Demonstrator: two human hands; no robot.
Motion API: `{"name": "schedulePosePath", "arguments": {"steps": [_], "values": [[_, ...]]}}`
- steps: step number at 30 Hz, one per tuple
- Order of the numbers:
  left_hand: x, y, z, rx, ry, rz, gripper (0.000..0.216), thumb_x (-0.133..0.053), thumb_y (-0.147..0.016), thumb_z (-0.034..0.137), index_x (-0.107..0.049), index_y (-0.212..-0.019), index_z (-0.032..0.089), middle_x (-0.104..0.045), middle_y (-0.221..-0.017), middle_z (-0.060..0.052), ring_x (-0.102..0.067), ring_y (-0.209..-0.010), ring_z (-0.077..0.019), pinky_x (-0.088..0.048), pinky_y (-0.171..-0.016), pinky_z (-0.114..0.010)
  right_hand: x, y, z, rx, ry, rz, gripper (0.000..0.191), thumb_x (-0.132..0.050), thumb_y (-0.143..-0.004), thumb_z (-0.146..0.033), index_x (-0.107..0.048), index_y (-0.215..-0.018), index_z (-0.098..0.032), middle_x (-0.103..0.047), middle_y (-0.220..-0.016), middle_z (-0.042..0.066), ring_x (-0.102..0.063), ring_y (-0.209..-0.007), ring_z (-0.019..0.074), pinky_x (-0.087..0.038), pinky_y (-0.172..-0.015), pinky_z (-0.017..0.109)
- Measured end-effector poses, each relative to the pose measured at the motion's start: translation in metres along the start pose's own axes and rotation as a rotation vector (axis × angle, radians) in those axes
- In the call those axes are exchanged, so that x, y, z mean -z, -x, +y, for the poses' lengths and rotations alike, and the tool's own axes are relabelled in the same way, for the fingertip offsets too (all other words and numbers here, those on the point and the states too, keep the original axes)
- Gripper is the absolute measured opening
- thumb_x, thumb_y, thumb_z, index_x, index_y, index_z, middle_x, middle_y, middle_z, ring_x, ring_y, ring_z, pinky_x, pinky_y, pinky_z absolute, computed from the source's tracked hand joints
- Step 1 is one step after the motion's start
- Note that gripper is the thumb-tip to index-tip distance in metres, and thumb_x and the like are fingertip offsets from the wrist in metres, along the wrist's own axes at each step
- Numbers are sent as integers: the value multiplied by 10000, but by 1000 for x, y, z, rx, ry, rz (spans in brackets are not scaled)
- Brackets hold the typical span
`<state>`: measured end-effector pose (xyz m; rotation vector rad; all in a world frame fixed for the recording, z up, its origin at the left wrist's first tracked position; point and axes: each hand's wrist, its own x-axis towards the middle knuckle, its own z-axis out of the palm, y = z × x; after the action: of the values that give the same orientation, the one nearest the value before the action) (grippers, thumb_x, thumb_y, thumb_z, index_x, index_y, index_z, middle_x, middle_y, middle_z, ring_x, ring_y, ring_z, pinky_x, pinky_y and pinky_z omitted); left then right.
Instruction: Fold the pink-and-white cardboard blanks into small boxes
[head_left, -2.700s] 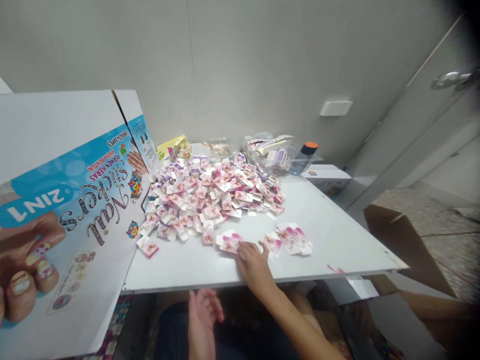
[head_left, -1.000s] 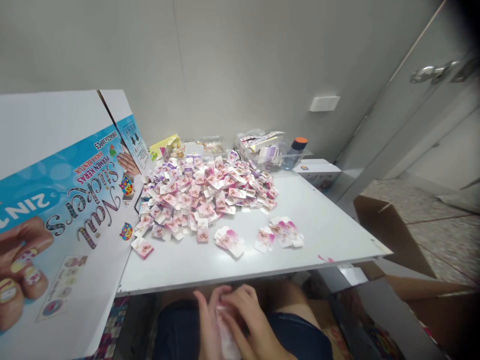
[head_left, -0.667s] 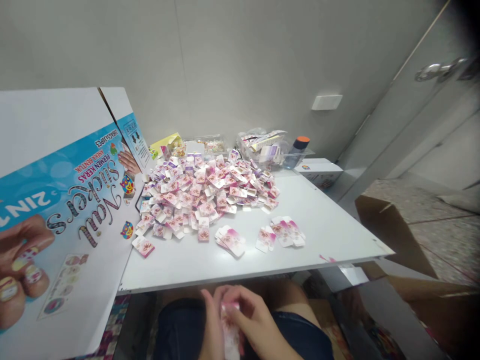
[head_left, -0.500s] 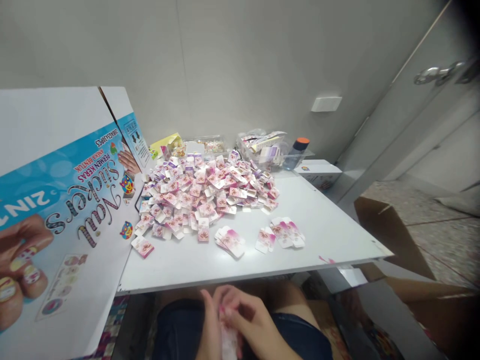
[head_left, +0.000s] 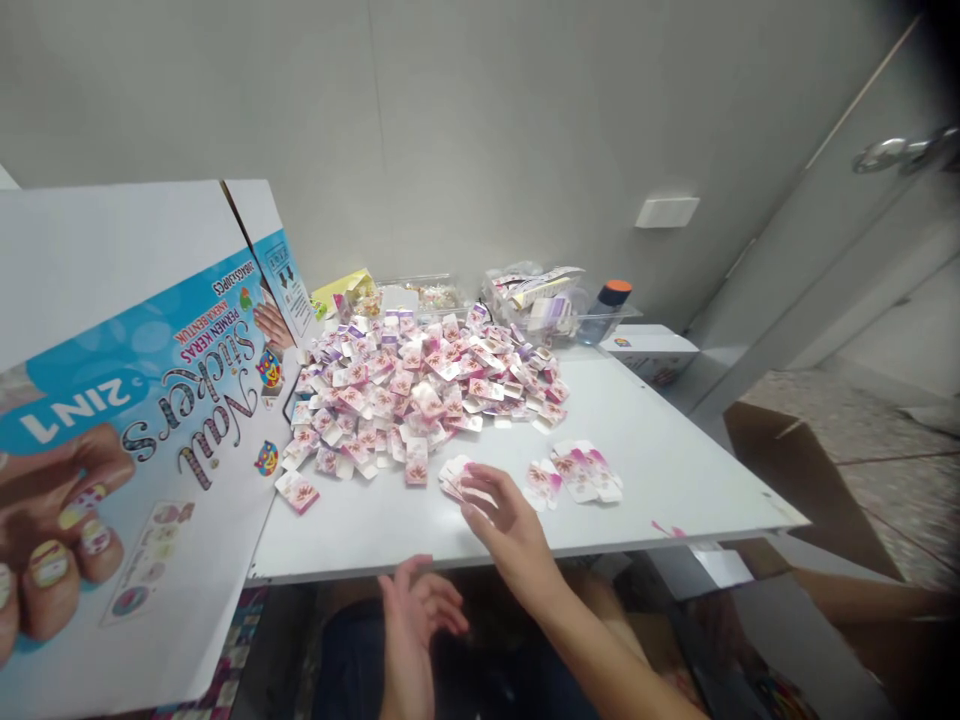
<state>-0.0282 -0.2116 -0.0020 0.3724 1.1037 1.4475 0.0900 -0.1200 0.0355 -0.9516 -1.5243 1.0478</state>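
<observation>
A big heap of small pink, purple and white flat card packets [head_left: 420,380] covers the far left of the white table [head_left: 645,440]. Two small stacks lie nearer the front edge: one [head_left: 454,476] right under my right hand's fingertips, another [head_left: 574,474] to its right. My right hand [head_left: 502,515] reaches over the table edge with fingers spread, holding nothing. My left hand [head_left: 411,625] hangs below the table edge above my lap, fingers loosely curled and apart, empty.
A large white and blue "Nail Stickers" carton [head_left: 127,420] leans at the left edge of the table. Clear plastic trays [head_left: 540,300] with packets and an orange-capped bottle [head_left: 611,300] stand by the wall. A small white box [head_left: 651,350] and a brown cardboard box [head_left: 810,490] are at the right.
Both hands were together in my lap handling a pink packet. Now they have parted, the packet is gone from view, and my right hand has risen onto the table toward the near stack.
</observation>
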Motion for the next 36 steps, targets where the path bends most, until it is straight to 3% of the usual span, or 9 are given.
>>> {"name": "schedulePosePath", "arguments": {"steps": [4, 9, 12, 14, 17, 21, 29, 33, 36], "values": [[18, -9, -17, 35, 25, 26, 698, -399, -693, 831, -532, -938, 191, -659, -601, -42, -593, -464, -200, -398, -481, -283, 7, -8, 38, 115, 684, 54, 321, -568, -862, -380, -564, -1118, -188, -545, -1243, 147, -485, -1156, 295, -416, -942, 464], [27, -20, -35, 70, 5, 30, 712, -377, -685, 846, -519, -931, 193, -653, -574, -30, -580, -443, -184, -385, -471, -273, 15, -12, 70, 75, 864, 65, 202, -525, -891, -328, -626, -967, -171, -667, -968, 106, -547, -941, 280, -362, -861, 451], [29, -27, -39, 147, -28, 32, 773, -341, -610, 909, -500, -871, 199, -617, -496, -15, -543, -374, -189, -346, -423, -273, 13, -10, 72, 99, 945, 71, 181, -510, -903, -292, -636, -950, -170, -668, -1041, 107, -525, -1013, 292, -291, -924, 476], [29, -27, -39, 105, -6, 4, 733, -364, -662, 869, -509, -900, 192, -640, -543, -24, -571, -417, -188, -369, -451, -273, 10, -8, 72, 123, 986, 71, 198, -516, -908, -320, -640, -949, -171, -655, -1112, 115, -505, -1068, 303, -250, -958, 486], [28, -21, -36, 28, 45, -46, 644, -402, -756, 776, -524, -960, 177, -670, -628, -39, -607, -491, -176, -405, -506, -266, 6, -6, 73, 150, 1027, 60, 215, -531, -906, -354, -640, -946, -174, -662, -1100, 108, -534, -1014, 279, -258, -948, 457], [27, -20, -36, 75, 89, -89, 570, -454, -769, 733, -527, -897, 182, -654, -578, -22, -595, -439, -164, -367, -458, -234, 4, -6, 72, 171, 1067, 70, 162, -539, -887, -294, -634, -941, -174, -672, -1079, 109, -560, -962, 262, -269, -937, 446], [27, -26, -38, 70, 65, -29, 618, -491, -704, 773, -547, -832, 171, -617, -514, -18, -565, -390, -158, -364, -427, -237, 11, -6, 55, 240, 1075, 143, 174, -579, -847, -264, -635, -988, -179, -700, -1083, 102, -576, -1013, 289, -168, -1055, 532], [11, -9, -20, -42, -44, 35, 574, -572, -734, 679, -626, -910, 135, -686, -676, -76, -611, -546, -172, -437, -520, -260, 13, 14, 34, 374, 893, 161, 161, -615, -823, -259, -610, -970, -194, -700, -1051, 88, -601, -936, 254, -309, -986, 496], [0, 0, -2, -130, -108, 10, 482, -743, -692, 479, -672, -1023, 135, -715, -1001, -135, -652, -899, -242, -497, -758, -286, 6, 44, 15, 370, 600, 65, 250, -631, -784, -199, -566, -1026, -205, -673, -977, 80, -601, -877, 228, -463, -808, 393]]}}
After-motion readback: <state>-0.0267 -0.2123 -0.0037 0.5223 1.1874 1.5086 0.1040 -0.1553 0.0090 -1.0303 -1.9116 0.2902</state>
